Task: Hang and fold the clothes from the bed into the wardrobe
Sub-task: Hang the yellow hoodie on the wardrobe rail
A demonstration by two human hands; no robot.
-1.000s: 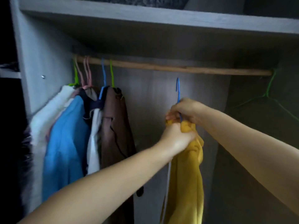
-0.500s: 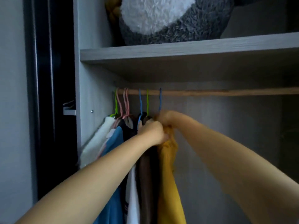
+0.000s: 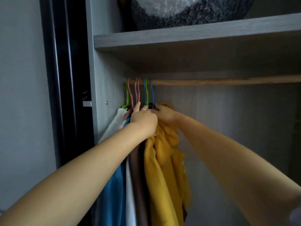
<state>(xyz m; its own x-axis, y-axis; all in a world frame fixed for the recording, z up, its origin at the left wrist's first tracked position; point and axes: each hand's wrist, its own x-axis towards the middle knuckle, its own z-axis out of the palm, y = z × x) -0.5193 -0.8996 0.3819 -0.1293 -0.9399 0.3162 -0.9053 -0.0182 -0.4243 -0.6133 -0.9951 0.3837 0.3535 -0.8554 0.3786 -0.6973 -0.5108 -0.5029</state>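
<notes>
A plain pale wall filled the left of the view, and beside it ran a glossy black vertical frame that caught thin streaks of light. Next to that stood a grey wood-grain side panel with a small screw in it, carrying a thick grey shelf on which a fluffy grey-and-white plush sat, cut off by the top edge. Below the shelf the grey back panel lay in dim, soft light that darkened toward the right.
</notes>
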